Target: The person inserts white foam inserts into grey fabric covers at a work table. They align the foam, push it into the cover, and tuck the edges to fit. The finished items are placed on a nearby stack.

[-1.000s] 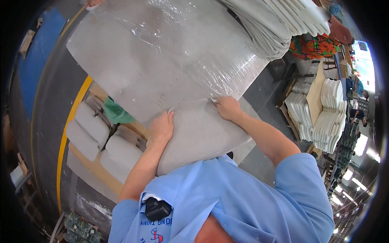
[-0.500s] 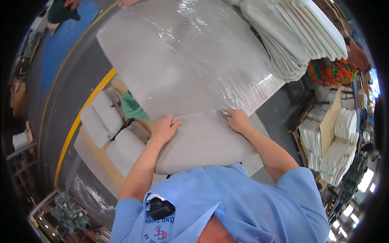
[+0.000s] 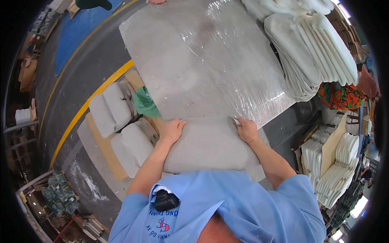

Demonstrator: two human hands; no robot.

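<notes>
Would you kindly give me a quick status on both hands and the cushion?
Left hand and right hand gripping far corners of the grey cushion. Cushion's far edge at plastic-wrapped table. Nothing between hands.

A grey cushion (image 3: 208,143), flat and roughly rectangular with rounded corners, lies at the near edge of the plastic-wrapped surface (image 3: 210,69). Its far edge rests on the surface, while its near part hangs over toward the person's chest.

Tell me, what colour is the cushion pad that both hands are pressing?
Plain light grey, no pattern; the soft rectangular cushion pad shows best in the head view.
</notes>
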